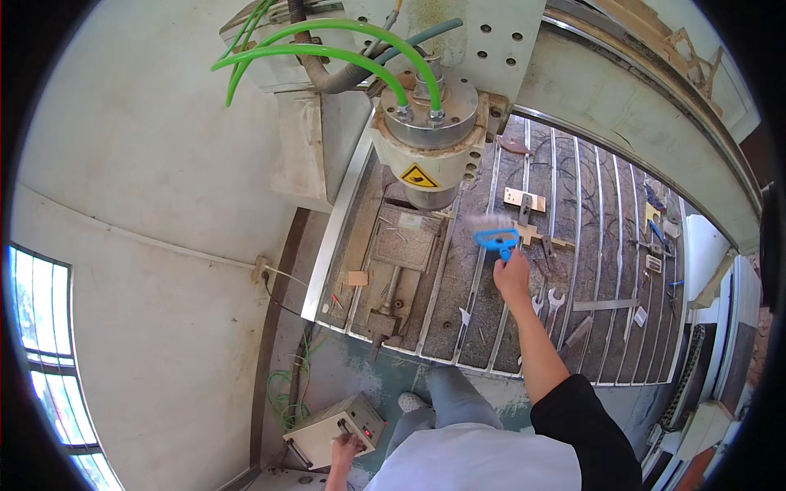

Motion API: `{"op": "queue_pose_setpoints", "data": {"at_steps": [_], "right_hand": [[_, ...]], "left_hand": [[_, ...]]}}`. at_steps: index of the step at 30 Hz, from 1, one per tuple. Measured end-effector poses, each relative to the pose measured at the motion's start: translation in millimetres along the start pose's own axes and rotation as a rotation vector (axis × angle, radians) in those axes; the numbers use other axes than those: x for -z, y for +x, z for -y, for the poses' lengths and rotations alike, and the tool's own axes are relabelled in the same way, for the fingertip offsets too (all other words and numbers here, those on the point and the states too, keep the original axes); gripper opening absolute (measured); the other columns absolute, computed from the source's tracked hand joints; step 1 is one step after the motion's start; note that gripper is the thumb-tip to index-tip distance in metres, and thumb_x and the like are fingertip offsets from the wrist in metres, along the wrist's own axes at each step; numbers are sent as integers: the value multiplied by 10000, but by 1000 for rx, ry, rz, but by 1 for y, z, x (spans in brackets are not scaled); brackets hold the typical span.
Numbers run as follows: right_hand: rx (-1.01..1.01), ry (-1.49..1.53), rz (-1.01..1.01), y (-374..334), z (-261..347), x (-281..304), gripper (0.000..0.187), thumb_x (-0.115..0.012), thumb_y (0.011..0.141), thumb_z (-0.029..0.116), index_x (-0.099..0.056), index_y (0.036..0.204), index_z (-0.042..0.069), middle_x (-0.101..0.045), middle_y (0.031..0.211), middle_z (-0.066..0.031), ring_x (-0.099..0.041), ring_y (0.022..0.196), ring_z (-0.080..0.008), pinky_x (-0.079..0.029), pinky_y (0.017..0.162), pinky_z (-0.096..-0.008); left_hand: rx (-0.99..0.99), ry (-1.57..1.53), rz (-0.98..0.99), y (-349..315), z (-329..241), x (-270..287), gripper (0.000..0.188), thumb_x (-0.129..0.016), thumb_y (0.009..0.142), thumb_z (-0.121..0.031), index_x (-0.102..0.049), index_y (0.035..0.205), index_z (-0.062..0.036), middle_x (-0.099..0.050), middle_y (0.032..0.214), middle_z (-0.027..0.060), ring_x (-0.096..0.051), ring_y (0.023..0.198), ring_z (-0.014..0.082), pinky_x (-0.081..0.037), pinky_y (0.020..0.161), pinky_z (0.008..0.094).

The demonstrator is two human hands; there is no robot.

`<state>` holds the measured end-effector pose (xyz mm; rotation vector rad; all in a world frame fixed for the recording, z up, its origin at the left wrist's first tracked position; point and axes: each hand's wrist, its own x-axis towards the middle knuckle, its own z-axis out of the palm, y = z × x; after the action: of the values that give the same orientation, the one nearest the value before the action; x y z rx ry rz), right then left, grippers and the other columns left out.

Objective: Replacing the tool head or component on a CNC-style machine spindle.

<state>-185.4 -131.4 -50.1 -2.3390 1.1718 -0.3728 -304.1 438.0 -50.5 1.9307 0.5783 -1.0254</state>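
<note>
My right hand (513,277) is closed round the handle of a blue brush (497,240), held out over the slotted machine bed (512,282). Its pale bristles are smeared by motion and point away from me. Just beyond the brush lie wooden blocks and a metal clamp (525,210). Low on the left, my left hand (345,449) is closed on a black handle of a beige control box (321,438), which has a red light on its panel.
A spindle head (426,139) with green hoses (327,51) hangs above the bed. A vise (401,245) sits left of the brush. Two open-end wrenches (555,303) and a steel ruler (606,305) lie to the right. Loose green wires (282,389) trail beside the box.
</note>
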Motion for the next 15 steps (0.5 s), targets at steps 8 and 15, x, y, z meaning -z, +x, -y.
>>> {"op": "queue_pose_setpoints", "data": {"at_steps": [8,15], "right_hand": [[299,-43,241,13,93,34,305,-598,780,112,-549,1016,-74,-568,964,-334,-591,910,-454,-493,806,-495],[-78,-2,75,-89,-18,45,252,-596,785,80,-543,957,-97,-578,952,-303,-571,955,-442,-473,827,-508]], "left_hand": [[201,3,38,-19,108,6,252,-538,918,-234,-563,1000,3,-650,747,123,-618,591,175,-487,502,286],[40,-56,95,-14,164,35,254,-544,915,-219,-537,1044,-1,-635,750,123,-612,582,184,-483,492,283]]}}
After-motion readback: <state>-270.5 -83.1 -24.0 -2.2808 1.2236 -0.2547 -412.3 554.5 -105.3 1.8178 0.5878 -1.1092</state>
